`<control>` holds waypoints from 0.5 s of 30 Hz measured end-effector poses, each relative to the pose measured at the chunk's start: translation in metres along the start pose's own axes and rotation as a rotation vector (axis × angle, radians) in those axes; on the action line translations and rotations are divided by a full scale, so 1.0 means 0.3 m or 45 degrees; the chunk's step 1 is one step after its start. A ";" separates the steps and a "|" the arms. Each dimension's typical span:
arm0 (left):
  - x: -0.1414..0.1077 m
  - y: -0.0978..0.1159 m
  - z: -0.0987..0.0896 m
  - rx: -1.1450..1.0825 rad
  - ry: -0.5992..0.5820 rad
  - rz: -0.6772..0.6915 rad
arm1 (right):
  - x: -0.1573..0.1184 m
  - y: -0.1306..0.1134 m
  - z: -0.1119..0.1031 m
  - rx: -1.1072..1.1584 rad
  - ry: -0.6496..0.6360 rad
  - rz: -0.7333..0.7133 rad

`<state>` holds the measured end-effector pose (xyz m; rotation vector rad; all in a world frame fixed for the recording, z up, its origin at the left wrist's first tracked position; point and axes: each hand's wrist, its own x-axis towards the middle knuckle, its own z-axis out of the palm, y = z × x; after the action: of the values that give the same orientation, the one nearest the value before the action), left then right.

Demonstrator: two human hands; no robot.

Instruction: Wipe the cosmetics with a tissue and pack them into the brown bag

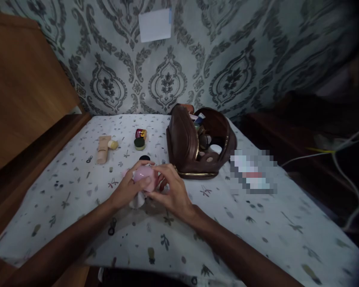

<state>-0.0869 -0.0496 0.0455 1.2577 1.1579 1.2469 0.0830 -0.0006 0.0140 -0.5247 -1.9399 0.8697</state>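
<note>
A glossy pink rounded container point(144, 175), perhaps a cosmetic jar, is held above the patterned cloth. My left hand point(127, 189) is closed around it, with the thumb across its front. From the other side, my right hand point(175, 193) grips its right end between thumb and curled fingers. Something white point(137, 200) shows just below the container, partly covered by my fingers. Behind my left fingertips sits a dark round lid point(144, 158). The brown makeup bag point(184, 139) stands unzipped beyond my right hand, with several cosmetics inside, including a white-capped jar point(215, 149).
On the white printed tablecloth point(77, 191) lie a beige tube point(103, 150), a small yellow-capped bottle point(113, 144), a green-lidded jar point(139, 144) and a dark red and gold jar point(141, 134). A blurred-out item point(253, 172) is right of the bag. Wooden furniture point(26, 79) borders the left.
</note>
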 end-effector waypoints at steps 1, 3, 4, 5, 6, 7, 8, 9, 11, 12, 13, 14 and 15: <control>-0.001 -0.001 0.006 -0.026 -0.015 -0.042 | 0.001 0.002 -0.010 -0.083 0.001 -0.056; -0.002 0.003 0.019 -0.081 -0.038 -0.109 | 0.002 0.005 -0.026 -0.203 -0.007 -0.138; -0.002 0.008 0.024 -0.107 -0.056 -0.138 | 0.002 0.006 -0.033 -0.251 -0.008 -0.173; -0.001 0.014 0.028 -0.132 -0.079 -0.171 | 0.003 0.005 -0.039 -0.301 -0.002 -0.207; -0.001 0.021 0.030 -0.156 -0.103 -0.205 | 0.004 0.003 -0.044 -0.355 0.006 -0.240; 0.000 0.027 0.030 -0.174 -0.128 -0.239 | 0.005 -0.001 -0.050 -0.412 0.012 -0.272; 0.000 0.034 0.029 -0.180 -0.154 -0.275 | 0.006 -0.007 -0.056 -0.468 0.014 -0.300; 0.000 0.039 0.025 -0.167 -0.179 -0.317 | 0.006 -0.013 -0.065 -0.520 0.014 -0.322; -0.003 0.047 0.018 -0.086 -0.179 -0.420 | 0.004 -0.028 -0.089 -0.617 -0.007 -0.362; -0.005 0.049 0.015 -0.016 -0.154 -0.490 | 0.000 -0.037 -0.105 -0.661 -0.032 -0.378; -0.007 0.052 0.014 0.067 -0.128 -0.570 | -0.004 -0.046 -0.124 -0.701 -0.060 -0.392; -0.008 0.054 0.016 0.153 -0.106 -0.645 | -0.009 -0.055 -0.146 -0.734 -0.090 -0.406; -0.008 0.059 0.021 0.231 -0.103 -0.700 | -0.013 -0.066 -0.171 -0.758 -0.120 -0.413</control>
<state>-0.0809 -0.0532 0.0629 1.0066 1.4557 0.6899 0.1295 0.0021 0.0437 -0.4905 -2.2883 0.1008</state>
